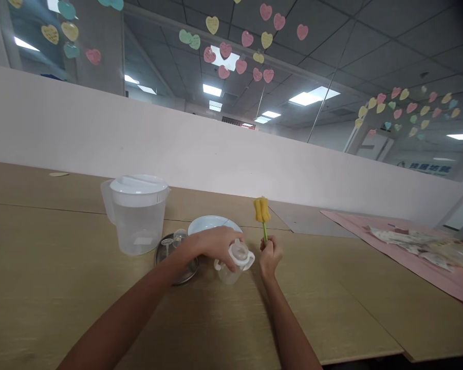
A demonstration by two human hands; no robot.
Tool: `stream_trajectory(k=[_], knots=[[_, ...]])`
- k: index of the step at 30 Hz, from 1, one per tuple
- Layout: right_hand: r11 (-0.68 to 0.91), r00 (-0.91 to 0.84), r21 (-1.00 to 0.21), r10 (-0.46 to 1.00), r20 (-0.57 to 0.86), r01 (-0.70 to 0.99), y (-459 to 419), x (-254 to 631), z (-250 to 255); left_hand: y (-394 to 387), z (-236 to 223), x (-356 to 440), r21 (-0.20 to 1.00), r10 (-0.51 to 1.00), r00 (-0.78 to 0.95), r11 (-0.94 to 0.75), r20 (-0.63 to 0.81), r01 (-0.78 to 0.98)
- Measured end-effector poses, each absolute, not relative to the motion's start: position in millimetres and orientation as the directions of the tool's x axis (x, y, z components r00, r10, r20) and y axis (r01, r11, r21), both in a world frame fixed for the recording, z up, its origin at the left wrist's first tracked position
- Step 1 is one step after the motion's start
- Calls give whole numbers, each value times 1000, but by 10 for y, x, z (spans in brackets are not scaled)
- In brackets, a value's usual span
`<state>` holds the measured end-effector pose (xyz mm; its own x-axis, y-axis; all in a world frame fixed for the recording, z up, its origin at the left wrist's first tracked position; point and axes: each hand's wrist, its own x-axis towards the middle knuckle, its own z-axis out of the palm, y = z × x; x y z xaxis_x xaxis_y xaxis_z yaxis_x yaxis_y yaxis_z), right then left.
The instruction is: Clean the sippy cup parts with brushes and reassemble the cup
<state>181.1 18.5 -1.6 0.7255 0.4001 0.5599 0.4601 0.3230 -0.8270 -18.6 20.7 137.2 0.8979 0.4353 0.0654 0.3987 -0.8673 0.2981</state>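
Observation:
My left hand (218, 245) is wrapped round a clear baby bottle (229, 276) with white side handles. The bottle's open mouth tilts toward me, and my fingers cover part of its body. To its right, my right hand (270, 254) grips the green handle of a bottle brush (262, 209), whose yellow sponge head points upward. Behind my left hand is a white bowl or plate (204, 222), partly hidden. A round metal tray (188, 277) sits beside my left forearm and bears small clear parts (180, 236), perhaps the bottle's cap and a straw piece.
A lidded, translucent pitcher (141, 226) stands on the wooden table (54, 288) at left, seemingly with water inside. At far right a pink cloth (373, 241) carries plastic packets (412, 241). A low white wall (216, 159) with glass above runs along the back.

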Motion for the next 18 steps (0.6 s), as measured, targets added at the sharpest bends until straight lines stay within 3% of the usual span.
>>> stream_trajectory(k=[3, 7, 12, 15, 18], knots=[[353, 686, -767, 348, 639, 535, 159, 1789, -21, 344, 1461, -279, 425, 505, 832, -821, 229, 381], [344, 441, -536, 320, 839, 771, 120, 1730, -47, 514, 1495, -371, 468, 596, 666, -791, 449, 393], [149, 245, -295, 287, 926, 944, 153, 1742, -80, 580, 1494, -417, 290, 643, 516, -741, 566, 605], [-14, 191, -195, 271, 943, 981, 173, 1809, -89, 582, 1482, -411, 101, 598, 534, -717, 598, 690], [-73, 81, -64, 270, 959, 995, 161, 1856, -81, 589, 1442, -384, -47, 535, 561, -696, 632, 716]])
